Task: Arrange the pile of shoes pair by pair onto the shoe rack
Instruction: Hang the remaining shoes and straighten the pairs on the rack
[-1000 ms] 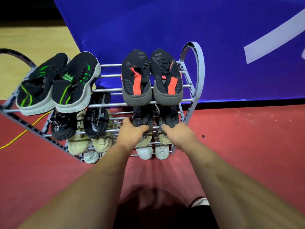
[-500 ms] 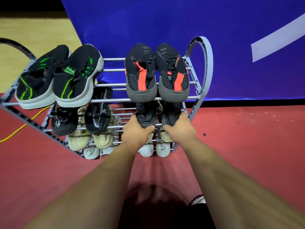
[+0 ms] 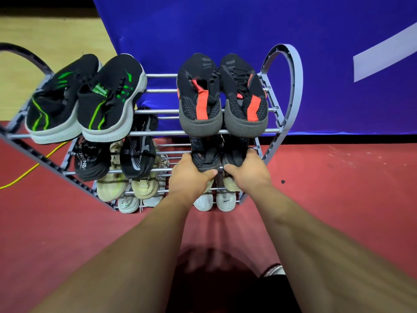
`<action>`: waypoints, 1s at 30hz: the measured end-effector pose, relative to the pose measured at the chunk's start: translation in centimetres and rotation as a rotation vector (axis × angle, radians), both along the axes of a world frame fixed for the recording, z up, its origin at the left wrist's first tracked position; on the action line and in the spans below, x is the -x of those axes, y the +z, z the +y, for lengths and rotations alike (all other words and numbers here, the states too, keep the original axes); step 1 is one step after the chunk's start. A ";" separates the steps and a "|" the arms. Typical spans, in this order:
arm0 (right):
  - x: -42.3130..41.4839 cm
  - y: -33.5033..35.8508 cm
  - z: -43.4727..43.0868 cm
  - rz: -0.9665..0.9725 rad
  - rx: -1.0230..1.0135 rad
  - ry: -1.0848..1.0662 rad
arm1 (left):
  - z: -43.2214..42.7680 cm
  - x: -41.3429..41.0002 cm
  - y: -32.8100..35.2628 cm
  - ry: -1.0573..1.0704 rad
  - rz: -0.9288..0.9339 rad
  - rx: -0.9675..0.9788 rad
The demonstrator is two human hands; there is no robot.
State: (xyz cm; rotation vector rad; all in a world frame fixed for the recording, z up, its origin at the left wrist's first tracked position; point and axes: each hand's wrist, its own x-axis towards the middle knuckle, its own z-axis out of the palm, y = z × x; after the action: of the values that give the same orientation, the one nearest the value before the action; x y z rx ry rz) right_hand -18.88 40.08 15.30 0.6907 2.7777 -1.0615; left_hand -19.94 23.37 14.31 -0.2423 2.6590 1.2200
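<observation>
I've got both hands on a black pair w/ dark soles, sitting on the 2nd shelf, right side of the shoe rack (image 3: 291, 64), directly under the black-and-orange pair (image 3: 222, 98); left hand (image 3: 189, 175) is clamped on the heel of the left black shoe (image 3: 204, 152), thumb under the sole edge; right hand (image 3: 247, 172) clamped same way on the right black shoe (image 3: 234, 152). Knit uppers look soft and light, so they'd squash if pinched mid-body; heel counter + sole rim is the stiff bit, best grip pt IMO. Rails are thin rods, so soles could tip between them unless laid flat. Both forearms reach fwd and down, nearly parallel, wrists straight, knuckles up. Black-and-green pair (image 3: 85, 100) sits top left; other shelves look full, so prob near the end.
</observation>
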 end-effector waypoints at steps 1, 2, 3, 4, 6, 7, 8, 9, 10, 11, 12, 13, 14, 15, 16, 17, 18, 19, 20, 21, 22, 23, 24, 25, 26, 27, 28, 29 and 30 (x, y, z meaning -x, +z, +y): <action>0.0 0.0 -0.1 0.003 -0.003 0.004 | 0.1 0.0 0.0 0.001 -0.001 -0.004; 0.0 0.0 0.0 0.007 -0.004 0.007 | 0.2 0.0 0.0 0.004 -0.001 -0.008; -0.1 0.0 0.0 0.011 0.000 0.009 | 0.4 0.0 0.1 0.006 0.004 -0.004; -0.1 0.0 0.1 0.016 0.007 0.010 | 0.6 0.0 0.1 0.010 0.011 0.002; -0.1 -0.1 0.2 0.022 0.017 0.014 | 0.9 0.0 0.0 0.019 0.021 0.008; -0.2 0.0 0.3 0.026 0.015 0.021 | 1.0 0.1 -0.1 0.024 0.023 0.009; -0.2 -0.1 0.4 0.029 0.013 0.027 | 1.2 0.1 -0.1 0.028 0.026 0.011; -0.3 -0.1 0.4 0.025 0.013 0.031 | 1.2 0.1 -0.2 0.031 0.027 0.014; -0.3 -0.1 0.5 0.024 0.018 0.034 | 1.3 0.1 -0.2 0.033 0.028 0.015; -0.3 -0.1 0.5 0.023 0.025 0.033 | 1.3 0.0 -0.3 0.035 0.027 0.014; -0.3 -0.3 0.6 0.026 0.034 0.028 | 1.3 0.0 -0.3 0.037 0.026 0.012; -0.3 -0.3 0.5 0.024 0.036 0.022 | 1.3 0.0 -0.2 0.038 0.024 0.015; -0.3 -0.5 0.5 0.025 0.039 0.018 | 1.3 0.0 -0.2 0.038 0.020 0.024; -0.3 -0.5 0.4 0.025 0.041 0.016 | 1.4 0.0 -0.1 0.038 0.013 0.042; -0.3 -0.5 0.4 0.026 0.039 0.014 | 1.4 0.0 0.0 0.039 0.003 0.065; -0.3 -0.4 0.3 0.022 0.032 0.012 | 1.5 0.0 0.1 0.039 -0.007 0.087; -0.3 -0.4 0.3 0.022 0.030 0.013 | 1.6 0.0 0.3 0.040 -0.015 0.107; -0.3 -0.2 0.2 0.020 0.031 0.018 | 1.7 0.0 0.4 0.041 -0.022 0.126; -0.3 -0.2 0.3 0.016 0.044 0.020 | 1.9 0.0 0.5 0.043 -0.028 0.145; -0.5 0.1 0.3 0.008 0.072 0.021 | 2.0 -0.1 0.7 0.048 -0.032 0.159; -0.6 0.1 0.5 0.003 0.135 0.008 | 2.2 -0.1 0.7 0.054 -0.037 0.161; -0.7 0.2 0.7 -0.002 0.221 -0.024 | 2.3 -0.2 0.8 0.056 -0.039 0.158; -0.8 0.2 1.0 0.001 0.319 -0.074 | 2.3 -0.1 0.7 0.054 -0.041 0.141; -1.0 0.6 1.2 -0.005 0.406 -0.124 | 2.2 -0.1 0.6 0.045 -0.040 0.107; -1.3 1.2 1.6 -0.002 0.471 -0.162 | 1.9 -0.1 0.6 0.038 -0.042 0.063; -1.5 1.8 1.9 0.006 0.483 -0.181 | 1.5 -0.2 0.7 0.032 -0.042 0.027; -1.8 2.3 2.2 0.018 0.462 -0.185 | 1.1 -0.4 0.8 0.028 -0.041 0.014; -2.2 2.8 2.6 0.023 0.424 -0.182 | 0.6 -0.5 1.0 0.022 -0.031 0.020; -2.4 2.8 2.9 0.023 0.385 -0.174 | 0.1 -0.5 1.0 0.021 -0.018 0.040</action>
State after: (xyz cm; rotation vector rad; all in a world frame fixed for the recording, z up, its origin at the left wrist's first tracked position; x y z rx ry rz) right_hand -16.48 42.95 18.10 0.8762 2.4522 -1.5865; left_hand -19.46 23.48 15.36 -0.2866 2.6743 1.1661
